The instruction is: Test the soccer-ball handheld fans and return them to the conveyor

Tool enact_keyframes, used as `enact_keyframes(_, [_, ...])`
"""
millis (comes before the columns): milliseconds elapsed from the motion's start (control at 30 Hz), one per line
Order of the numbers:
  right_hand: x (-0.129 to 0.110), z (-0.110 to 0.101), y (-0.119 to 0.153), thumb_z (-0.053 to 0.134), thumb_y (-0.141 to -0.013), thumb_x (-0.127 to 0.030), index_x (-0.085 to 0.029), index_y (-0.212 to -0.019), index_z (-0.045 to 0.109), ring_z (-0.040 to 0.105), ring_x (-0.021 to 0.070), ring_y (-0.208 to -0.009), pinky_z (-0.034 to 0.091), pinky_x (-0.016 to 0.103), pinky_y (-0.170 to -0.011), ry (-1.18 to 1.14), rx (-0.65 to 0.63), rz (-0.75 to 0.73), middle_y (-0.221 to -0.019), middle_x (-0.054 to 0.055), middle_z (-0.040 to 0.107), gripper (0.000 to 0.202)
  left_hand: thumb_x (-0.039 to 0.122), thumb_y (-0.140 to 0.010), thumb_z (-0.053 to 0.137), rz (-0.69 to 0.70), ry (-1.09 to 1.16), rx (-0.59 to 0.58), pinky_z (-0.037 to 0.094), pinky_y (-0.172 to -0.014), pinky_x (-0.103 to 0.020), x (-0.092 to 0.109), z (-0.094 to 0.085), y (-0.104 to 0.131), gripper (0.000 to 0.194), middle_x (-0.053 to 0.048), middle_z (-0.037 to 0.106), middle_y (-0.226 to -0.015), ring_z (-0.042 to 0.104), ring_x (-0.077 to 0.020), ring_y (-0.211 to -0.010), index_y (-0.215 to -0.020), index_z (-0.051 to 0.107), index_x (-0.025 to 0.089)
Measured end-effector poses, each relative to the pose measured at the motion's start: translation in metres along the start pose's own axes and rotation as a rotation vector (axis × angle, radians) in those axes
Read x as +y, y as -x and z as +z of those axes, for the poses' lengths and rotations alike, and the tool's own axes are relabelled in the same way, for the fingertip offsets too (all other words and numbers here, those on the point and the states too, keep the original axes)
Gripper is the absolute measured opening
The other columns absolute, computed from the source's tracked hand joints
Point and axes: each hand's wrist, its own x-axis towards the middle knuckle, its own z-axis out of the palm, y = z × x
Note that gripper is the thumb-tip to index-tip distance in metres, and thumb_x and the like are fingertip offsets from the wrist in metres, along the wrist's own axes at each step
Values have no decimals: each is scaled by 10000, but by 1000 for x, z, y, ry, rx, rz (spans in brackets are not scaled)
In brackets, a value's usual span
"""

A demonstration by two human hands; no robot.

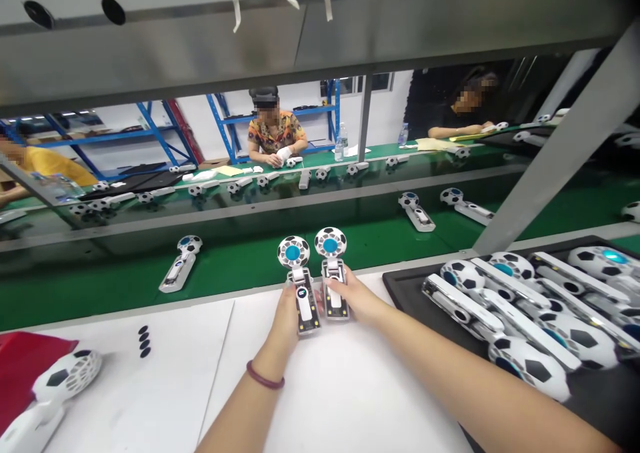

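Note:
Two handheld fans with soccer-ball heads are held side by side over the near edge of the white table. My left hand (286, 313) is closed around the left handheld fan (294, 251), whose small round display is lit. Closed on the other one, the right handheld fan (331, 243), is my right hand (355, 296), with the thumb across the front of its handle. Both fan heads point away from me, and blue centres show in them. Clear covers and yellow spots are visible on the handles. The fingers behind the handles are mostly hidden.
A black tray (400, 291) of several fans stands at right. Beyond the white table (175, 386) runs a green conveyor belt (240, 266) carrying more fans. Black round stickers (145, 339) and a white fan (65, 379) on red material lie left. Co-workers sit across the line.

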Motion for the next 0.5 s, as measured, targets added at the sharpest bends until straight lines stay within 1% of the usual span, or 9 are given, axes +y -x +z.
enact_keyframes(33, [1,2,2,652,-698,-409,-246,-1027,353,593,180,-622,493,398,-632,-47,-16,24,-716,-24,572,474,627,-740,474,-30,25,-22,452,-500,-308,0,3,2,489,-69,616,-640,570,-187,-512,-806,527,144])
enact_keyframes(100, [-1,3,6,633,-717,-391,-255,-1041,318,602,187,-608,495,396,-603,-129,-57,68,-700,-26,568,472,539,-735,555,-60,69,-70,464,-520,-308,3,7,7,403,-52,616,-667,575,-180,-531,-857,501,159])
enact_keyframes(133, [-4,3,8,653,-699,-353,-255,-1050,315,611,195,-627,497,395,-609,-153,-74,78,-715,-19,574,497,463,-722,609,-65,92,-99,475,-546,-314,5,8,10,366,-43,620,-705,586,-183,-567,-908,483,174])
enact_keyframes(200, [-10,1,12,686,-645,-267,-255,-1078,311,624,210,-669,500,393,-619,-173,-100,82,-757,-7,585,573,322,-704,660,-71,141,-171,496,-597,-344,11,9,14,376,-37,623,-785,601,-195,-643,-986,440,203])
enact_keyframes(267, [-16,-1,14,687,-612,-211,-258,-1107,302,626,213,-689,501,386,-618,-190,-122,88,-777,-6,588,628,245,-703,661,-85,182,-242,507,-625,-381,16,8,17,411,-46,617,-839,608,-214,-693,-1027,411,212])
enact_keyframes(333, [-18,-3,15,667,-619,-196,-265,-1138,287,624,210,-692,501,384,-615,-204,-145,96,-788,-3,593,647,220,-704,657,-93,201,-279,511,-632,-397,19,7,17,445,-54,611,-864,610,-225,-712,-1060,391,212])
enact_keyframes(400, [-19,-4,14,644,-636,-188,-267,-1158,281,626,206,-703,500,384,-630,-204,-162,103,-813,9,606,640,211,-717,643,-110,189,-287,511,-640,-396,19,5,17,456,-62,611,-879,613,-230,-728,-1091,381,211])
enact_keyframes(500, [-19,-5,14,628,-642,-158,-261,-1152,304,629,202,-751,496,378,-683,-201,-144,110,-848,15,612,613,174,-737,618,-128,145,-285,506,-667,-373,19,3,15,457,-69,616,-921,617,-226,-775,-1126,382,218])
